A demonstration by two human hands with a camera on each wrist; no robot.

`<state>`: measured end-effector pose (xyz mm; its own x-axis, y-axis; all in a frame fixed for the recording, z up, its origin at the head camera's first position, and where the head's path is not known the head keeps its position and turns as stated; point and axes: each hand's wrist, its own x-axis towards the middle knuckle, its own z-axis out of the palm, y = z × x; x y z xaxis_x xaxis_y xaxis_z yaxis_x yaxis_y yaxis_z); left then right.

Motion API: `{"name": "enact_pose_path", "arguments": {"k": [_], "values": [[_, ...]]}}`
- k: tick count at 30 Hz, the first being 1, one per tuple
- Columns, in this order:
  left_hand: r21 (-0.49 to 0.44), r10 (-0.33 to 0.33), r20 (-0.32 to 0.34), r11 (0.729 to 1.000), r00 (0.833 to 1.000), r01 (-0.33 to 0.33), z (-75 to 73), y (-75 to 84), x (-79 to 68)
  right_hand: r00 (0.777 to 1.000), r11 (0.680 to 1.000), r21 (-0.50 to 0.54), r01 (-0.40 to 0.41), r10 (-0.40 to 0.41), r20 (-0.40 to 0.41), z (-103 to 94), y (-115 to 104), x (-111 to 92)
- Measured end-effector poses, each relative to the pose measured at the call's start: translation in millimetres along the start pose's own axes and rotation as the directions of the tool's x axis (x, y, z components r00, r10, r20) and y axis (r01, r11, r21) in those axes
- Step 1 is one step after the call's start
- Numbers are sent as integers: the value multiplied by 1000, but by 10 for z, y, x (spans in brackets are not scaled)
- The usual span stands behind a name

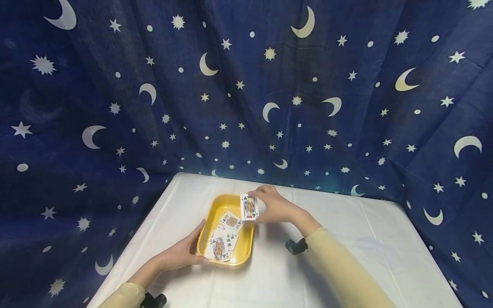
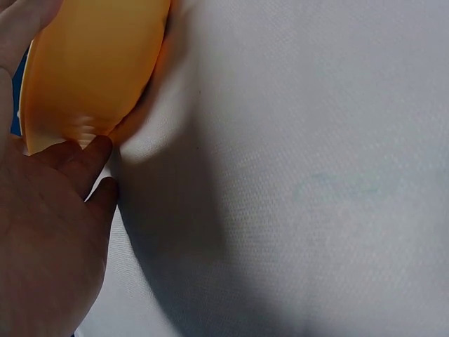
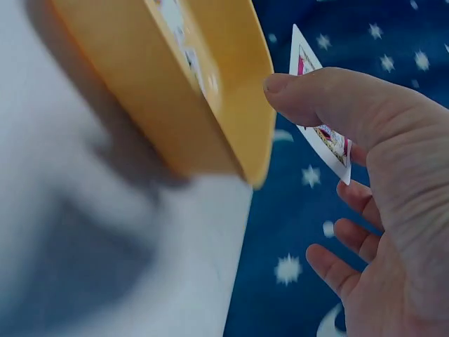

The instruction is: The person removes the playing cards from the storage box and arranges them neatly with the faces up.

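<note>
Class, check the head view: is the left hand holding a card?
No, the left hand holds the tray, while the right hand pinches a card.

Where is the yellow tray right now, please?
In the head view, the yellow tray sits just left of centre on the white tablecloth, between left hand and right hand.

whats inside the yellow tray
Overlapping cards lie face up in the tray, two face cards among them. Parts of the lower cards are covered, as is whatever lies beneath them, so an exact count can't be told.
</note>
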<state>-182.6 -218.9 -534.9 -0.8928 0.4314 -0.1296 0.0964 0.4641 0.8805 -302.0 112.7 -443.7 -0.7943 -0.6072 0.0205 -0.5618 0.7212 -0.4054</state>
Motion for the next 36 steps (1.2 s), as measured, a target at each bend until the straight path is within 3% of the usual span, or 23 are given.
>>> {"name": "enact_pose_path", "arguments": {"k": [7, 15, 26, 36], "values": [[16, -36, -6, 999, 999, 36, -4, 11, -2, 995, 996, 15, -92, 93, -48, -185, 416, -209], [0, -37, -9, 999, 999, 37, -5, 59, -13, 987, 989, 35, -143, 145, -74, -206, 812, -402], [-14, -40, 6, 999, 999, 40, -3, 60, 9, 964, 962, 68, -266, 265, 15, -10, 1099, -572], [-25, -36, 17, 999, 999, 37, 1, 30, 0, 951, 948, 74, -308, 305, 47, 272, 1215, -603]]}}
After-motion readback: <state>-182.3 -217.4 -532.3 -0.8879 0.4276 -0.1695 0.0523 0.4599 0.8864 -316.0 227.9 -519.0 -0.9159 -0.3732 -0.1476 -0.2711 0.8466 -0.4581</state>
